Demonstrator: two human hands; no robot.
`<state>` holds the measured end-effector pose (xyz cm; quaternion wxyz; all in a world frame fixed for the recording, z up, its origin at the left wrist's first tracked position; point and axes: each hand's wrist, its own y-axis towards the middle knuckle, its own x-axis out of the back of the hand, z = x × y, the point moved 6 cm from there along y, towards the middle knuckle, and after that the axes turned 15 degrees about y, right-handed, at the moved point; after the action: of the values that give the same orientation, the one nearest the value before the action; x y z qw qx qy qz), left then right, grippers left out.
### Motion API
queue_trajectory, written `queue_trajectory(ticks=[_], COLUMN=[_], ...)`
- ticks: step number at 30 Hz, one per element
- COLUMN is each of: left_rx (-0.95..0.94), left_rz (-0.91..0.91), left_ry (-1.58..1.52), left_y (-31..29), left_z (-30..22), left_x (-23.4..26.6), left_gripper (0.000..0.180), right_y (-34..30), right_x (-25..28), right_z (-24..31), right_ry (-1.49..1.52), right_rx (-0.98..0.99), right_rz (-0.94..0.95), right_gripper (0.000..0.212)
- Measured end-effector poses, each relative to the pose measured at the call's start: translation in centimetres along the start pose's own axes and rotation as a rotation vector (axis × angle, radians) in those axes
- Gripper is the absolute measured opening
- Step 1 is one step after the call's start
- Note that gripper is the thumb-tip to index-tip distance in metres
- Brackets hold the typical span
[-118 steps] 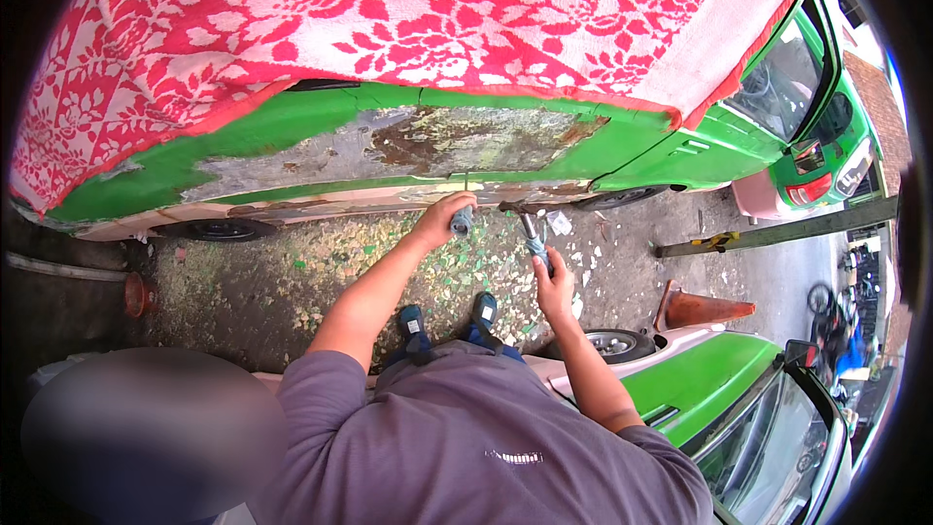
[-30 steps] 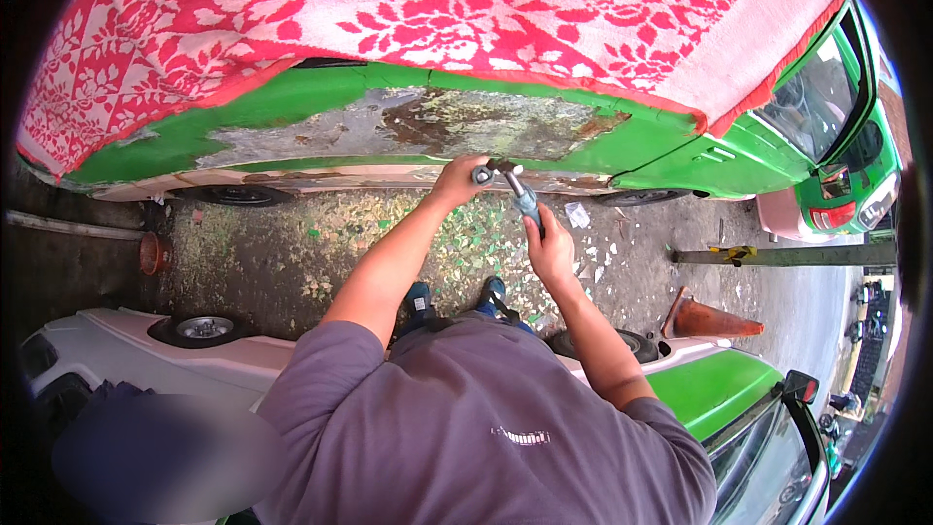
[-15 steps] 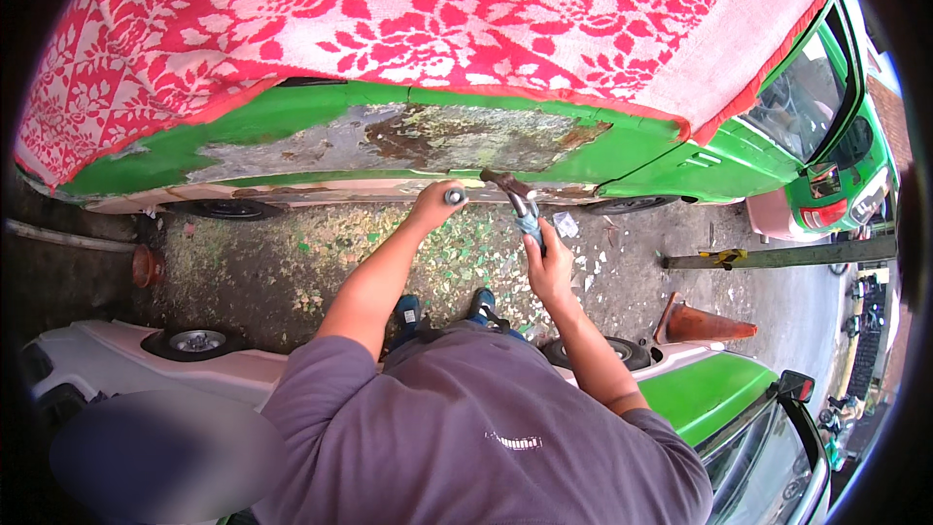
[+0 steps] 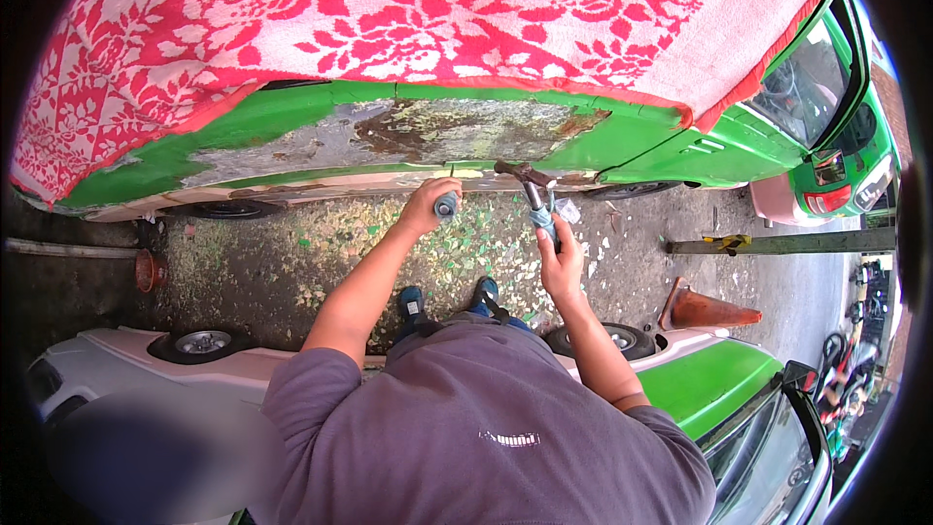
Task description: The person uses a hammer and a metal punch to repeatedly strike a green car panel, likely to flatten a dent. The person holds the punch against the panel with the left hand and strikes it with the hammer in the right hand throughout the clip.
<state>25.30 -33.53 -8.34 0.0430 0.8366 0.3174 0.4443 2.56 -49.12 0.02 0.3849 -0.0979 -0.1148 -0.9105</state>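
Note:
My left hand (image 4: 421, 210) is closed round a hand tool whose grey, round-ended handle (image 4: 446, 204) points back at me. A thin dark tip shows past my fingers, at the lower edge of the car side; its exact kind is hidden. My right hand (image 4: 562, 267) grips a hammer (image 4: 534, 196) by its blue-grey wrapped handle, with the rusty head up near the car's sill, to the right of the tool and apart from it. Ahead is the green car's side panel (image 4: 282, 148), stripped to patchy grey and brown with flaking paint.
A red and white floral blanket (image 4: 408, 10) covers the car's upper part. Paint flakes (image 4: 321, 253) litter the ground round my shoes. Behind me stands another car (image 4: 714, 384), green and pale pink. An orange cone (image 4: 709, 309) and a long post (image 4: 777, 241) lie to the right.
My left hand has shifted slightly left and down with its tool. The hammer has moved a little right, and its head has turned. The view has shifted slightly.

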Motion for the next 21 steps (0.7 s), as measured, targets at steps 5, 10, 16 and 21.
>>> queue_trajectory(ticks=[5,10,16,21], left_rx=[0.058,0.041,0.092,0.077], left_rz=[0.009,0.068,0.154,0.180], left_ry=[-0.007,-0.047,-0.149,-0.223], left_y=[0.4,1.0,0.9,0.9], left_z=[-0.1,1.0,2.7,3.2], left_x=[0.8,0.9,1.7,1.9], left_gripper=[0.022,0.024,0.024,0.021], right_y=[-0.1,-0.4,-0.5,-0.5], right_x=[-0.1,-0.2,-0.2,0.0], right_z=[0.3,0.2,0.2,0.1], right_ry=[0.008,-0.002,0.017,0.004], right_rx=[-0.030,-0.029,-0.025,-0.054], right_rz=[0.012,0.003,0.007,0.001], right_gripper=[0.038,0.038,0.038,0.039])
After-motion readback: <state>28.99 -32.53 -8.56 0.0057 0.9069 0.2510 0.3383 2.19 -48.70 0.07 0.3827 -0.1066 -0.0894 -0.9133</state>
